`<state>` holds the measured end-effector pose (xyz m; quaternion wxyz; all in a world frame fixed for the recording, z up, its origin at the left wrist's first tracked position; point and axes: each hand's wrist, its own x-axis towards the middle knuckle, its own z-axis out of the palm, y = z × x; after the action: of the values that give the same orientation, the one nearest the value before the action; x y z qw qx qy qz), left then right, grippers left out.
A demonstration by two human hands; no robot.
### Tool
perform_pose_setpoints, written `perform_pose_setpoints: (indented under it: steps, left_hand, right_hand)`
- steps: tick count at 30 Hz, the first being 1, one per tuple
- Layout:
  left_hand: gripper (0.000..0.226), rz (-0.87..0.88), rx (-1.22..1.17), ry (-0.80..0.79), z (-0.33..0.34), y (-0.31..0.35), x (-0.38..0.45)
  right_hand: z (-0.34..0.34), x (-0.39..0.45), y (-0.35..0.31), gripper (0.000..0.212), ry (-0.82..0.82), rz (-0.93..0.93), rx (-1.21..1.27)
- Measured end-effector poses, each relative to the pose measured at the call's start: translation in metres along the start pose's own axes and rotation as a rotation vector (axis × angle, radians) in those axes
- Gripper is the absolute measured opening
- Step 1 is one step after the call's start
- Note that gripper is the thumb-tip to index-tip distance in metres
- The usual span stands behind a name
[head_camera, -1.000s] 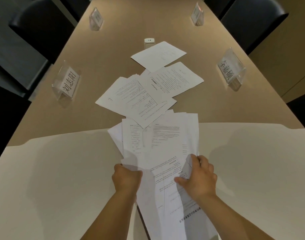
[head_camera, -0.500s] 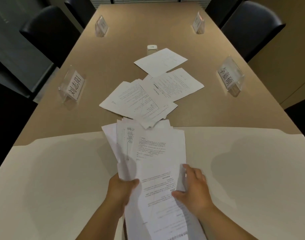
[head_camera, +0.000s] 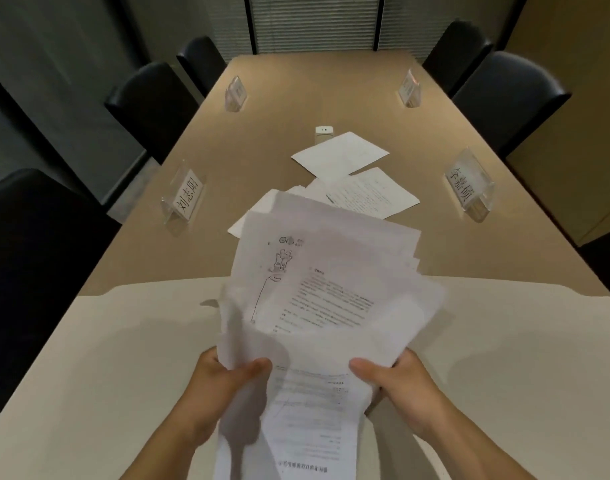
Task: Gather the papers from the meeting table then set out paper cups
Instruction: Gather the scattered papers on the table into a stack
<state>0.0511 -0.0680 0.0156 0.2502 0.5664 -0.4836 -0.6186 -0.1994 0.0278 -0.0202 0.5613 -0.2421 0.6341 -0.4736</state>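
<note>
A loose stack of printed papers (head_camera: pixel 327 299) is lifted off the table, tilted up toward me. My left hand (head_camera: pixel 224 379) grips its lower left edge, thumb on top. My right hand (head_camera: pixel 397 379) grips its lower right edge. More white sheets still lie flat on the brown table: one printed sheet (head_camera: pixel 372 192) just beyond the stack and a blank-looking one (head_camera: pixel 339 155) farther back. Part of another sheet (head_camera: pixel 258 211) shows under the stack's left side. No paper cups are in view.
The long meeting table (head_camera: pixel 296 98) has a pale near section (head_camera: pixel 89 358). Clear name-card stands sit at left (head_camera: pixel 184 199), right (head_camera: pixel 469 185), far left (head_camera: pixel 235 93) and far right (head_camera: pixel 410 88). A small white device (head_camera: pixel 324 131) lies mid-table. Black chairs (head_camera: pixel 504 95) line both sides.
Both hands lifted the stack off the table and tilted it up. It now covers most of the middle sheets. My view has tipped up, showing more of the far table.
</note>
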Motion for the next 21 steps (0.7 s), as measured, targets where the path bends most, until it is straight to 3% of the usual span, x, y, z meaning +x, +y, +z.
perform_pose_setpoints:
  steps: [2,5,10,14,17,21]
  left_hand:
    - [0.018,0.087,-0.004,0.053,0.003,0.017,0.001]
    - [0.028,0.208,-0.035,0.08,0.009,0.053,-0.001]
    - [0.025,0.518,-0.124,0.004,0.008,0.104,-0.015]
    - [0.035,0.394,-0.049,0.001,0.014,0.084,0.003]
    - [0.046,0.217,-0.028,-0.072,0.016,0.063,0.014]
    - [0.045,0.019,0.022,-0.242,0.009,0.053,0.022]
  right_hand:
    - [-0.001,-0.004,-0.023,0.022,0.091,-0.127,-0.013]
    - [-0.002,-0.012,-0.066,0.024,0.176,-0.33,-0.087]
    - [-0.011,-0.051,-0.127,0.025,0.138,-0.693,-0.136]
    - [-0.016,-0.035,-0.114,0.026,0.196,-0.567,-0.24]
    - [-0.016,-0.017,-0.085,0.025,0.257,-0.372,-0.108]
    - [-0.018,-0.014,-0.062,0.027,0.226,-0.206,0.034]
